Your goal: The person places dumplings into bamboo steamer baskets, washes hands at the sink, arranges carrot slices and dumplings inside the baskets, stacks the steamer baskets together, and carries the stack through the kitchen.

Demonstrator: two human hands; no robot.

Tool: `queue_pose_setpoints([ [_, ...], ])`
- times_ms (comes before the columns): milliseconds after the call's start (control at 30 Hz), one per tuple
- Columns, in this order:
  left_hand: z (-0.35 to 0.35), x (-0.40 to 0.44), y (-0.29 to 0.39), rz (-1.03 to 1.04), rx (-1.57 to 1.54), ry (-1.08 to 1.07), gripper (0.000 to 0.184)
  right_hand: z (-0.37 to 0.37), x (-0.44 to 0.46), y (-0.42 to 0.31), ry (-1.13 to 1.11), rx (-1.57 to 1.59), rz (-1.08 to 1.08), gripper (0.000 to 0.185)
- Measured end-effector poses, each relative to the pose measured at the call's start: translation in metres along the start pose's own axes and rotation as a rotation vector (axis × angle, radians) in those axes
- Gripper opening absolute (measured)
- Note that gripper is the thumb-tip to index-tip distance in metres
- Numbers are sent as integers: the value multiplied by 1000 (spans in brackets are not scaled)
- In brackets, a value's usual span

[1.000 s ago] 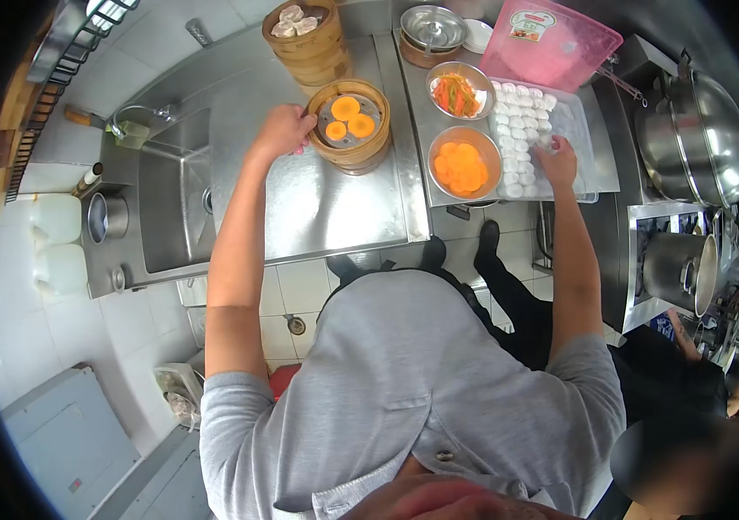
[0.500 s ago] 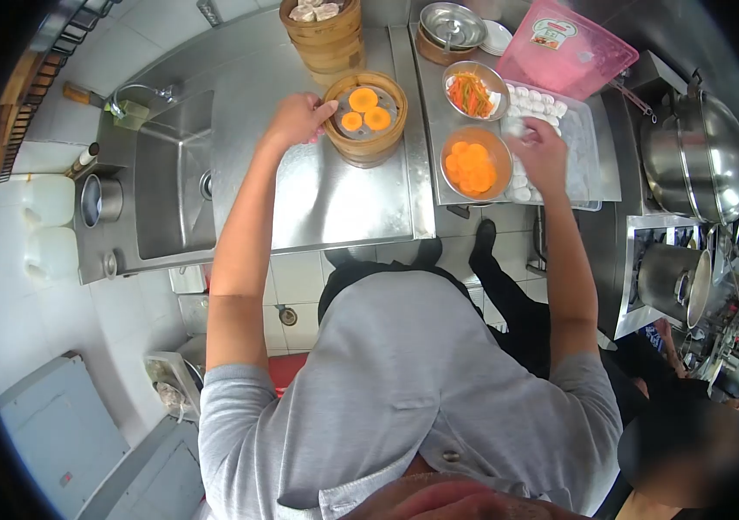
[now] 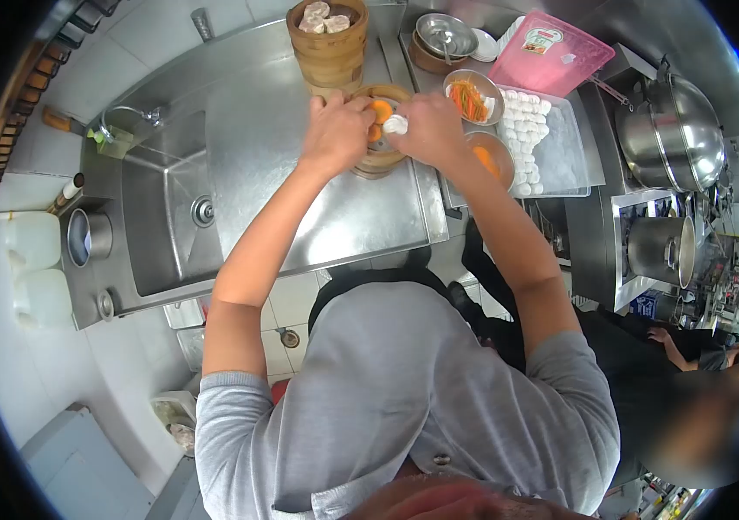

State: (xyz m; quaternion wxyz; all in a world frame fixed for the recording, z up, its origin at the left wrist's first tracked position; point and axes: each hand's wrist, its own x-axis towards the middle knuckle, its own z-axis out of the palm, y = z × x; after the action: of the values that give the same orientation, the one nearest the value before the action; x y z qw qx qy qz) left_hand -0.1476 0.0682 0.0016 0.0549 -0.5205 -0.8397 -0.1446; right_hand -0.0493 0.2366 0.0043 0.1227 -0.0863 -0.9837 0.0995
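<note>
My left hand [image 3: 337, 135] lies over the left rim of a small round bamboo steamer [image 3: 376, 165], fingers curled against it close to the orange carrot slices [image 3: 382, 110] inside. Above the steamer's right side, my right hand [image 3: 434, 132] pinches a white dumpling [image 3: 395, 125] next to those slices. The two hands hide much of the rim. Rows of similar white dumplings [image 3: 525, 130] fill the left part of a clear plastic tray [image 3: 567, 160] to the right.
Beside the tray stand a bowl of carrot slices [image 3: 501, 149] and a bowl of shredded vegetables [image 3: 473, 97]. Stacked steamers [image 3: 328, 52] with filled pieces rise behind my left hand. A pink lid [image 3: 551, 54] leans behind the tray. A sink [image 3: 170, 208] is left; a co-worker [image 3: 647, 381] is at right.
My right hand has moved left from the dumpling tray to the steamer, bringing a white dumpling. My left hand has shifted further over the steamer's rim.
</note>
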Motion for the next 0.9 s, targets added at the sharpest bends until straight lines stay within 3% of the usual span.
queue_pose_setpoints([
  [267, 7, 8, 4, -31, 134, -144, 28, 0, -7, 4, -8, 91, 41, 47],
  [400, 16, 3, 4, -4, 143, 12, 34, -33, -34, 34, 252, 398, 80, 51],
  [467, 6, -1, 12, -22, 102, 18, 37, -40, -60, 97, 333, 377, 190, 46],
  [533, -2, -5, 21, -48, 61, 36, 38, -25, -93, 187, 394, 471, 478, 40],
  [633, -11, -11, 35, -94, 7, 39, 37, -2, -135, 320, 311, 112, 659, 41],
  [900, -15, -5, 48, -137, -60, 44, 35, 24, -145, 375, 155, 20, 481, 50],
])
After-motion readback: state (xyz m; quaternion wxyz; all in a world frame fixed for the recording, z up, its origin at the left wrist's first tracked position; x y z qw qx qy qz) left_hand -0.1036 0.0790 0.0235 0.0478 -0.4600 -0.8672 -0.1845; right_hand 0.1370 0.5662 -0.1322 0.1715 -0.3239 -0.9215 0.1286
